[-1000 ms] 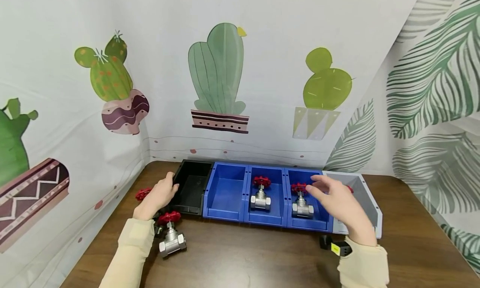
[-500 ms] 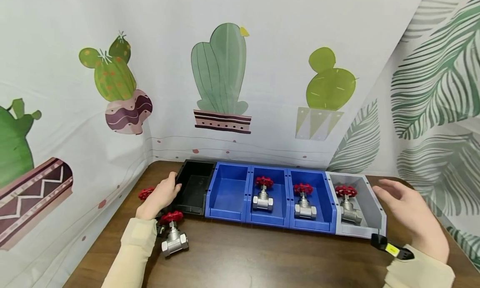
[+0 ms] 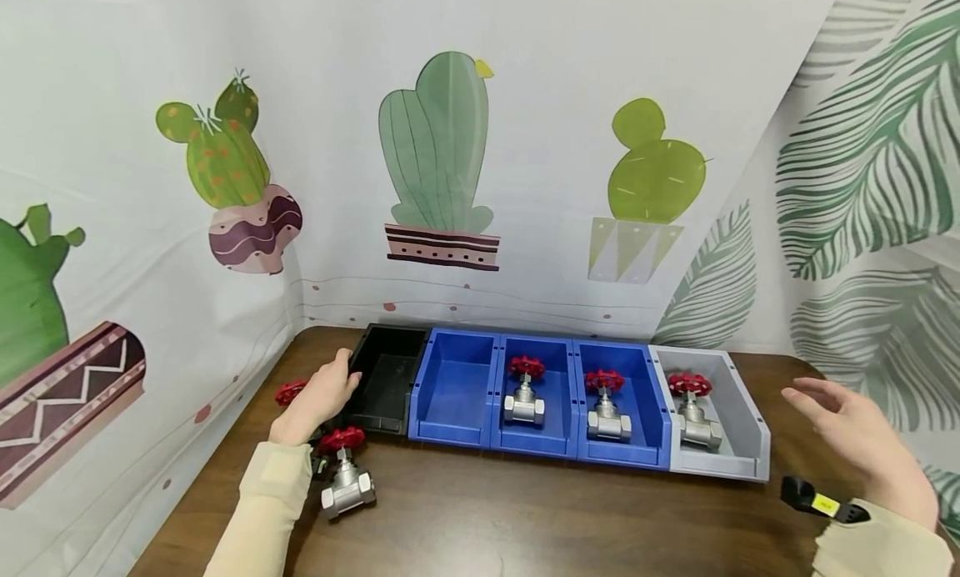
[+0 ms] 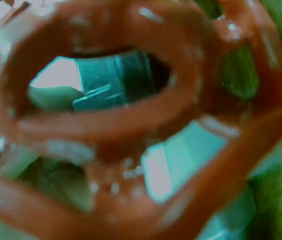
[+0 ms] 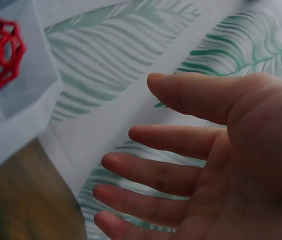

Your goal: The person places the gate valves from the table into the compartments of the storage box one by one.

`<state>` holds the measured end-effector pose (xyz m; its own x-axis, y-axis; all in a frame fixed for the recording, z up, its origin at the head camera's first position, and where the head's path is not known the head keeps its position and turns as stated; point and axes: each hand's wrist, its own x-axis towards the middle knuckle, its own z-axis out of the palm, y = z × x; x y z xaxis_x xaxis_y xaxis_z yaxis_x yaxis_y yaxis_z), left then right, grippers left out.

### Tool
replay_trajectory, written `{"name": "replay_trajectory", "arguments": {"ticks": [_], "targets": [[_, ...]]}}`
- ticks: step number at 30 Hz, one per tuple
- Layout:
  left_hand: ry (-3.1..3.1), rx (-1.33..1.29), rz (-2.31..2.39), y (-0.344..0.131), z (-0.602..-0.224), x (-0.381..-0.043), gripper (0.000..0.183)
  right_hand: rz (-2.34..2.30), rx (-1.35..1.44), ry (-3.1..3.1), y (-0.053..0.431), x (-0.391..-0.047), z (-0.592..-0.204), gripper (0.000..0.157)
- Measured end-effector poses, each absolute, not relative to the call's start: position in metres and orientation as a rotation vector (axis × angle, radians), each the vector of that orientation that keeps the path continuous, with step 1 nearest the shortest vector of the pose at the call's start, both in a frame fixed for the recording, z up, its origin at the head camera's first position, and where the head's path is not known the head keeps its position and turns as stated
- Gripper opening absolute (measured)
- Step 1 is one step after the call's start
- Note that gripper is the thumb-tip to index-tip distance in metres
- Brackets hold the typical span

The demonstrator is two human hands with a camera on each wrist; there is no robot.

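My left hand [image 3: 318, 400] rests at the left rim of the black bin [image 3: 384, 427], thumb and index finger right at the edge; its other fingers are hidden. Beside its wrist lies a steel gate valve [image 3: 347, 485] with a red handwheel, and another red handwheel [image 3: 288, 391] shows behind the hand. A red handwheel [image 4: 106, 125] fills the left wrist view. My right hand [image 3: 862, 431] hovers to the right of the grey bin [image 3: 750, 423], holding nothing, fingers spread in the right wrist view. In the grey bin lies a gate valve [image 3: 697, 427].
Three blue bins stand between the black and grey ones in a row. The middle blue bin and right blue bin each hold a gate valve [image 3: 523, 406] [image 3: 609, 423]; the left blue bin [image 3: 453, 393] has none. A printed cloth [image 3: 540, 185] hangs behind the wooden table [image 3: 480, 510].
My right hand has moved right, from over the right blue and grey bins to beyond the grey bin, uncovering the valve there. My left hand stays at the black bin.
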<state>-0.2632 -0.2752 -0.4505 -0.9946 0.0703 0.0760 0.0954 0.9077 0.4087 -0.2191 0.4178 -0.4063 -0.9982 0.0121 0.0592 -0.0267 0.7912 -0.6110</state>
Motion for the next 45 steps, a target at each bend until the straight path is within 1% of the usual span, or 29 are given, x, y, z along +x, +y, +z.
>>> {"name": "replay_trajectory", "arguments": {"ticks": [7,9,15,24,29,34,38,45], "targets": [[-3.013,-0.134,-0.652,-0.277,-0.451,-0.262,0.041,1.130,0.079,-3.002,0.420,-0.234,-0.418,0.071],[-3.016,-0.136,-0.654,-0.276,-0.450,-0.261,0.041,1.153,0.100,-3.010,0.419,-0.238,-0.422,0.071],[-3.018,-0.144,-0.672,-0.276,-0.449,-0.262,0.041,1.190,0.150,-2.993,0.418,-0.243,-0.430,0.062],[-2.943,-0.207,-0.649,-0.271,-0.444,-0.261,0.036,1.256,0.207,-2.955,0.412,-0.254,-0.435,0.054],[-2.971,-0.184,-0.660,-0.274,-0.443,-0.259,0.045,1.262,0.200,-2.947,0.407,-0.259,-0.437,0.051],[-2.946,-0.170,-0.671,-0.279,-0.436,-0.246,0.053,1.191,0.218,-2.961,0.399,-0.265,-0.436,0.047],[-2.901,-0.182,-0.684,-0.278,-0.429,-0.239,0.050,1.093,0.211,-2.958,0.397,-0.266,-0.437,0.044],[-2.855,-0.191,-0.669,-0.276,-0.424,-0.220,0.038,1.075,0.176,-2.950,0.394,-0.266,-0.442,0.041]]}}
